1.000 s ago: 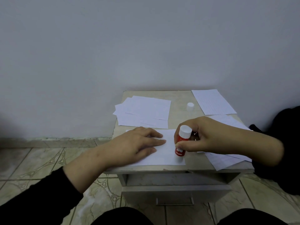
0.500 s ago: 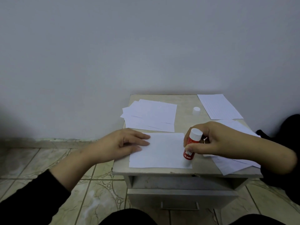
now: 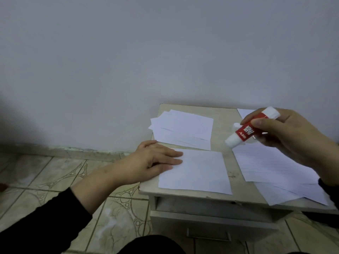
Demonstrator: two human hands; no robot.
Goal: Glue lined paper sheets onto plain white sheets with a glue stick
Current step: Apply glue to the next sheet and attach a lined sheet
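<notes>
A plain white sheet (image 3: 198, 171) lies flat at the front of the small table (image 3: 225, 125). My left hand (image 3: 156, 158) rests on its left edge with fingers straight. My right hand (image 3: 286, 136) holds a red and white glue stick (image 3: 246, 128) in the air above the table's right side, tilted with one white end pointing down-left. Lined sheets (image 3: 271, 165) lie under and in front of that hand. Whether the glue stick's cap is on cannot be told.
A loose stack of white sheets (image 3: 183, 129) lies at the table's back left. A corner of another sheet (image 3: 244, 111) shows at the back right. The table has a drawer with a handle (image 3: 209, 235). Tiled floor (image 3: 55, 171) and a wall surround it.
My right hand has lifted the glue stick off the sheet and tilted it in the air. My left hand has slid to the sheet's left edge.
</notes>
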